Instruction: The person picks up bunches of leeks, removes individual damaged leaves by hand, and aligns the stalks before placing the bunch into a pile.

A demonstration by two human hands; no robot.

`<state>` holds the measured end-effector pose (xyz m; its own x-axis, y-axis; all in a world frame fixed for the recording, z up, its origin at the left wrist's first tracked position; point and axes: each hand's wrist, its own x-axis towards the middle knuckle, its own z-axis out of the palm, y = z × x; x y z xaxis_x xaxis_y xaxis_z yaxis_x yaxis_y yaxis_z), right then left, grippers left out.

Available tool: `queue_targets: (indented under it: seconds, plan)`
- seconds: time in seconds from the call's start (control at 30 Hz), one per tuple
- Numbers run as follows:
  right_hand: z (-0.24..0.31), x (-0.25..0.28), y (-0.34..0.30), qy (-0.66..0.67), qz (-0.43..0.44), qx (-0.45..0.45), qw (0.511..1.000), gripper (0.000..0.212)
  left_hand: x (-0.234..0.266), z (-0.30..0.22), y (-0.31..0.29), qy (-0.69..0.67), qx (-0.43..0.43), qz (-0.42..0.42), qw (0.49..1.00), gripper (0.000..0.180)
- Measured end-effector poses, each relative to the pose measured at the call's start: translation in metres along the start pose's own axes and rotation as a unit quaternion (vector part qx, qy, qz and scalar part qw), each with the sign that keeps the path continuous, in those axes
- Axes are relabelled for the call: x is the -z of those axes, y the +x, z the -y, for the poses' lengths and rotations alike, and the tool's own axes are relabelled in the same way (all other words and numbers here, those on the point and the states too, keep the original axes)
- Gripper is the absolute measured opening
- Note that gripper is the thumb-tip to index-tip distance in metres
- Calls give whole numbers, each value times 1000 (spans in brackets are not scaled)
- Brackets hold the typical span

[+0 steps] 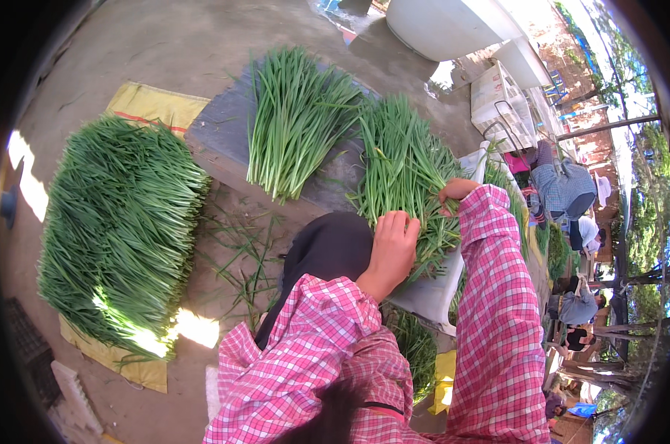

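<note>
A loose bundle of garlic chives [396, 148], long flat green leaves with paler stems, lies in front of me. My left hand [396, 248] is closed round stems at the bundle's near end, its fingers curled. Farther right, my right hand [457, 191] pinches a few thin leaves at the bundle's side; its fingertips are partly hidden among the greens. Left of this bundle, a tidier bunch of chives [294, 122] rests on a dark grey board [220, 122]. Beneath my hands is a white tray [431, 292] with scattered leaves.
A big stack of chives [120, 229] stands on a yellow sack [154, 103] at the left. Loose leaves [242, 251] litter the ground. White crates [501, 107] and a large white tub [449, 26] stand at the far right. Other people [564, 185] sit along the right.
</note>
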<state>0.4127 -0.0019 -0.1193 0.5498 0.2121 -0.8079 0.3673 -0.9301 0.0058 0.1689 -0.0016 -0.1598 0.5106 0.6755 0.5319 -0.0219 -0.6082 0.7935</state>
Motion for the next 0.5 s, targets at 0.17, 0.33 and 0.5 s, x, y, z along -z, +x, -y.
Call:
queue_targets:
  seconds: [0.17,0.33,0.5]
  plan:
    - [3,-5,-6,99,52,-6,994,15,2,1,1,6,1,-1,1000,17]
    - [-6,-4,-7,38,-15,10,999,35,0,3,1,9,-3,-11,1000,16]
    - [-36,30,-34,103,-64,-5,993,34,1,1,2,18,1,-8,1000,15]
